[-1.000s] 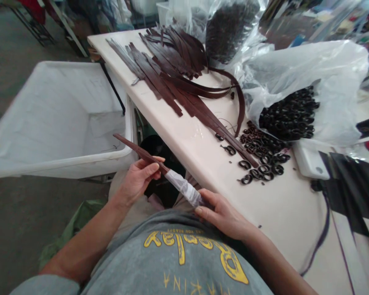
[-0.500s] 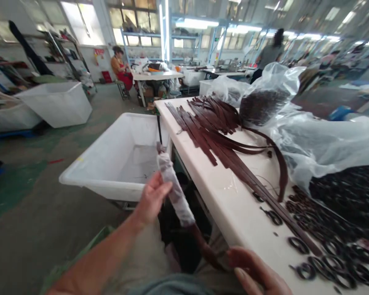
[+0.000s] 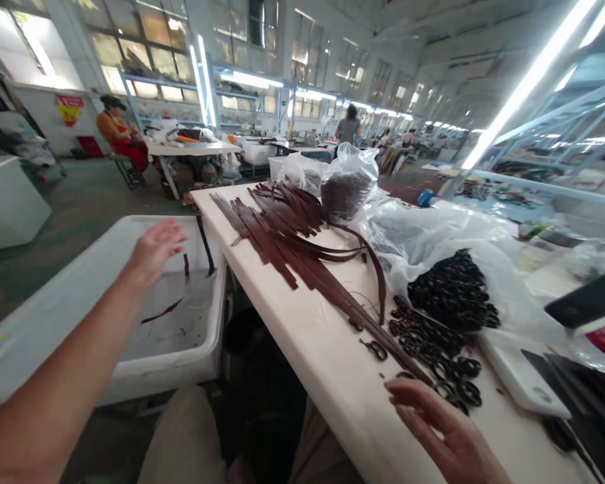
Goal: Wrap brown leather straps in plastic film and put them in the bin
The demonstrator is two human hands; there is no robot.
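Observation:
My left hand (image 3: 160, 247) is over the white plastic bin (image 3: 115, 373), fingers stretched out and holding nothing. Inside the bin lie a thin dark brown strip (image 3: 162, 312) and a second short strip (image 3: 186, 266). At the near edge of the table (image 3: 277, 336), my right hand (image 3: 441, 427) is empty, with thumb and fingers apart. It is nearest to the black rings (image 3: 468, 393) and the lower end of the long brown straps (image 3: 327, 282). More flat brown straps (image 3: 287, 205) lie fanned at the far end of the table.
Clear plastic bags hold black rings (image 3: 448, 289) and a dark brown bundle (image 3: 345, 195). A white box-like object (image 3: 527, 380) and dark flat pieces (image 3: 585, 390) lie at right. One person (image 3: 124, 138) sits by another table (image 3: 191, 148); another person (image 3: 347, 126) stands farther back.
The brown strap bundle with its white wrapping has left my hands and is no longer visible. My left hand has moved left over the bin and opened. The view has swung right.

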